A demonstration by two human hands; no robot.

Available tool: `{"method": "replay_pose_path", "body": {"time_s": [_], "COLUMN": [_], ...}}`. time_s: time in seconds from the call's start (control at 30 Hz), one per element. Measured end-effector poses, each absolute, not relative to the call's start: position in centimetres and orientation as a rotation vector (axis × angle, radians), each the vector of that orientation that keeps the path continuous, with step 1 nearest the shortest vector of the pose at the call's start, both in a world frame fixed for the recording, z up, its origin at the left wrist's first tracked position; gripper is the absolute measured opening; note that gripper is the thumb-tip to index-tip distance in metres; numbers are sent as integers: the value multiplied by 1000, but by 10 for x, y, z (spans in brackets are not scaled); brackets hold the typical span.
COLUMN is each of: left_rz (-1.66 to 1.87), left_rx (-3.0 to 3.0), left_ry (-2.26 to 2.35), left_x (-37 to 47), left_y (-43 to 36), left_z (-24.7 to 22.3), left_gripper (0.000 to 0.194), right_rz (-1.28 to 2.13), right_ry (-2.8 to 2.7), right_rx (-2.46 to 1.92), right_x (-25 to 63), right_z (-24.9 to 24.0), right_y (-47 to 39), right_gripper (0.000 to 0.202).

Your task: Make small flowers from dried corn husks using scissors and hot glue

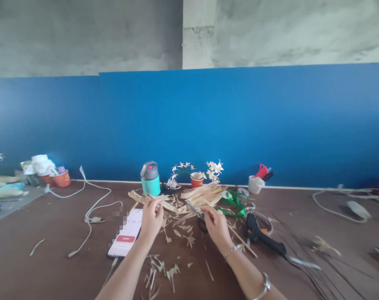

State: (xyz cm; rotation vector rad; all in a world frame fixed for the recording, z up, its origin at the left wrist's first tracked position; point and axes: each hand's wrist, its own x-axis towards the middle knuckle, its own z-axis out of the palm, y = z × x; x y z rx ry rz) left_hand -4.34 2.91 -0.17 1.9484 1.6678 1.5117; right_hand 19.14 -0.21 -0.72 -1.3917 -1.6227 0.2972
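My left hand [152, 221] is above the front of the dry husk pieces, beside the phone [126, 235]. Its fingers are curled together, and anything small between the tips cannot be made out. The fingers of my right hand [217, 228] are bent around the handle end of the scissors [194, 208], whose blades point away to the left; part of the handle is hidden. Beyond both hands lies a pile of pale dry husks [203, 194]. Cut husk petals [189, 240] and scraps [156, 266] are strewn between and in front of my arms. A thin stick [244, 241] passes beside my right wrist.
A turquoise flask [150, 181] and a red paper cup [197, 180] with husk flowers stand near the blue partition [189, 121]. Green ribbon [236, 204], a glue gun [264, 237] and a white cup [255, 184] are on the right. White cables [89, 216] trail at left.
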Motion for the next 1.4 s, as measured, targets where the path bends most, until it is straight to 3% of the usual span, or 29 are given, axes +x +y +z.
{"method": "replay_pose_path", "body": {"time_s": [0.27, 0.47, 0.7, 0.97, 1.2, 1.4], "left_rz": [1207, 1268, 1390, 1454, 1438, 1340], "left_rx": [1627, 1519, 1388, 1474, 1440, 1397], "left_ry": [1512, 1527, 1344, 1122, 1074, 1167], "left_x": [-34, -34, -30, -21, -11, -3], "left_y": [29, 32, 21, 1, -5, 0], "left_z": [-7, -10, 5, 31, 29, 23], "left_gripper": [37, 31, 49, 34, 20, 30], "right_rz": [318, 297, 300, 237, 601, 822], "right_ry": [-1630, -1635, -1638, -1707, -1702, -1619], "right_rx": [-1368, -1361, -1346, -1266, -1303, -1272], "right_x": [190, 190, 189, 167, 144, 138], "right_z": [-7, -8, -4, 25, 34, 33], "right_y": [-3, -2, -4, -1, 9, 4], "right_gripper": [27, 25, 25, 17, 15, 18]}}
